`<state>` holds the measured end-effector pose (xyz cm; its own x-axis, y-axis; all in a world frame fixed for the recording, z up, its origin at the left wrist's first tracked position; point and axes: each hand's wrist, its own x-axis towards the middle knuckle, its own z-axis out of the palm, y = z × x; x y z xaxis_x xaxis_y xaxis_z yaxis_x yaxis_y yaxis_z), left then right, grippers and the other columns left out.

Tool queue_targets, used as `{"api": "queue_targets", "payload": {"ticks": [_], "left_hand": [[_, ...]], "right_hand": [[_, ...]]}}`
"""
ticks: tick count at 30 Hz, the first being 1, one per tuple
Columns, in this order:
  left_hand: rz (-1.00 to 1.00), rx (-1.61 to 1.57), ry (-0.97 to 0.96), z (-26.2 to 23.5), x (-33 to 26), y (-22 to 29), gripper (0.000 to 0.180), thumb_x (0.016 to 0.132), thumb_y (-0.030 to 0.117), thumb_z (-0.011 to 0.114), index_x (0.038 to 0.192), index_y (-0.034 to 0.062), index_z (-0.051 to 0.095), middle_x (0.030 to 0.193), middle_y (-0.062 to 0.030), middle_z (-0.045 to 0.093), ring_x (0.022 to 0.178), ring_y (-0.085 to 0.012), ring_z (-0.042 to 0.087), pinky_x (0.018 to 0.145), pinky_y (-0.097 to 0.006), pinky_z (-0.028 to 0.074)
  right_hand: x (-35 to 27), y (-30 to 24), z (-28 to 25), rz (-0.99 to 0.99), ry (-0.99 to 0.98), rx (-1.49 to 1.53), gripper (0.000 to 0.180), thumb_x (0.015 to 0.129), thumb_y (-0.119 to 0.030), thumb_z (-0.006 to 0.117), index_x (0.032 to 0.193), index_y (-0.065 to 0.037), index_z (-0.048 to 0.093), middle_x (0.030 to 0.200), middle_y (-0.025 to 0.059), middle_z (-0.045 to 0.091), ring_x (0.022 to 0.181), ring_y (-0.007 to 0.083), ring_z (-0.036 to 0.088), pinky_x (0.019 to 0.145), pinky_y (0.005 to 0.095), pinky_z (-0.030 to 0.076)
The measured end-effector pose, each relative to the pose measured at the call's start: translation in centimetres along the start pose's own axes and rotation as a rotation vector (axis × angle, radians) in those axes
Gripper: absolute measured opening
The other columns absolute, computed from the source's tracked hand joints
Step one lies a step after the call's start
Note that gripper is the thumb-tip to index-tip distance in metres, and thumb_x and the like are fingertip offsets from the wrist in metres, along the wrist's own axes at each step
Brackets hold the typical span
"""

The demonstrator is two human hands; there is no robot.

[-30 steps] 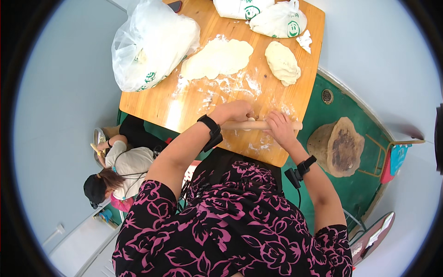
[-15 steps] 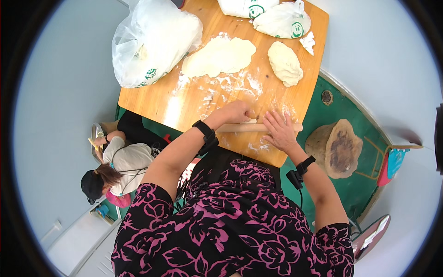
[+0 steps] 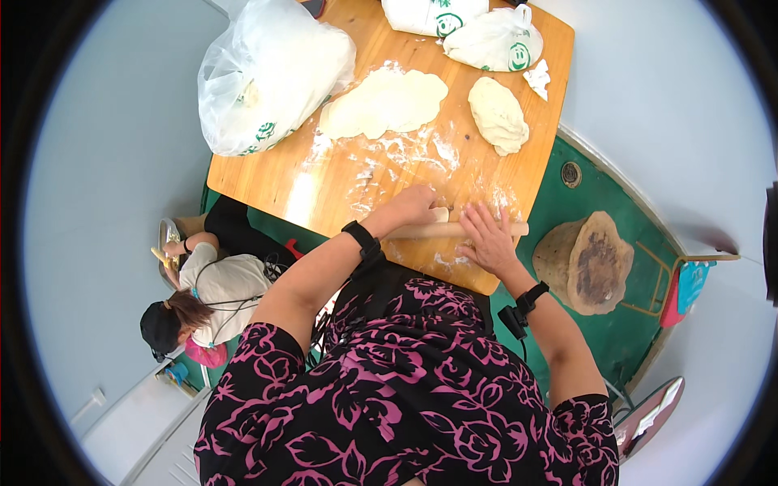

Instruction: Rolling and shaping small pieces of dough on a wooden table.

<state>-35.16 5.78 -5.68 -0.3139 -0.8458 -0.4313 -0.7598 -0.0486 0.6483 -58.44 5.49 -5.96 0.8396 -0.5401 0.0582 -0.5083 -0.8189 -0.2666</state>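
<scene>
Close to the table's near edge, a pale wooden rolling pin (image 3: 420,232) lies crosswise. My right hand (image 3: 489,240) rests flat on its right part, fingers stretched out and apart. Just beyond the pin my left hand (image 3: 413,206) is closed, with its fingertips at the edge of a small flat piece of dough (image 3: 440,215). My fingers and the pin hide part of that piece. Farther away lies a wide, uneven sheet of dough (image 3: 387,104), with a thick oval lump of dough (image 3: 498,116) to its right.
White flour is scattered over the wooden table (image 3: 271,188). A large translucent plastic bag (image 3: 271,77) stands at the left, and smaller bags (image 3: 498,40) lie at the back. A wooden stump (image 3: 587,263) is on the green floor at right. Another person (image 3: 231,283) sits at left.
The rolling pin has come slightly toward me under my right hand, and more of the small dough piece shows beyond it. My left hand stays by that piece.
</scene>
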Motion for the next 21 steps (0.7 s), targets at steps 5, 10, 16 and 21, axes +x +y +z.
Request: {"api": "queue_targets", "payload": {"ticks": [5,10,16,21], "left_hand": [[-0.044,-0.106,0.095,0.4,-0.4,-0.4,0.014,0.067,0.015,0.062,0.068,0.0011,0.058,0.070,-0.0162,0.059,0.066,-0.0288,0.057,0.059,-0.036,0.044],[-0.104,0.010,-0.020,-2.0,0.8,-1.4,0.010,0.067,0.012,0.061,0.070,0.0029,0.058,0.074,-0.0144,0.060,0.070,-0.0291,0.057,0.061,-0.036,0.044],[0.085,0.195,-0.146,-1.7,1.5,-1.4,0.013,0.066,0.008,0.058,0.079,0.0048,0.062,0.078,-0.0138,0.061,0.076,-0.0298,0.058,0.063,-0.037,0.045],[0.019,0.041,-0.129,-1.6,1.9,-1.5,0.014,0.067,0.010,0.058,0.079,0.0045,0.063,0.079,-0.0152,0.061,0.076,-0.0302,0.058,0.064,-0.037,0.045]], "right_hand": [[0.6,0.6,1.0,0.027,0.082,-0.117,0.043,0.071,-0.034,0.062,0.107,-0.012,0.051,0.122,0.0049,0.046,0.121,0.0216,0.037,0.100,0.0510,0.020],[0.4,0.3,1.2,0.034,0.143,-0.001,0.033,0.070,-0.022,0.064,0.100,-0.012,0.053,0.116,0.0054,0.049,0.118,0.0207,0.039,0.099,0.0503,0.022],[1.5,1.4,1.3,0.022,0.100,0.028,0.040,0.073,-0.029,0.062,0.106,-0.010,0.053,0.120,0.0092,0.046,0.119,0.0243,0.038,0.097,0.0516,0.024],[4.3,1.8,-0.1,0.074,0.057,-0.069,0.056,0.076,-0.045,0.054,0.115,-0.006,0.049,0.128,0.0125,0.040,0.122,0.0275,0.033,0.096,0.0533,0.024]]}}
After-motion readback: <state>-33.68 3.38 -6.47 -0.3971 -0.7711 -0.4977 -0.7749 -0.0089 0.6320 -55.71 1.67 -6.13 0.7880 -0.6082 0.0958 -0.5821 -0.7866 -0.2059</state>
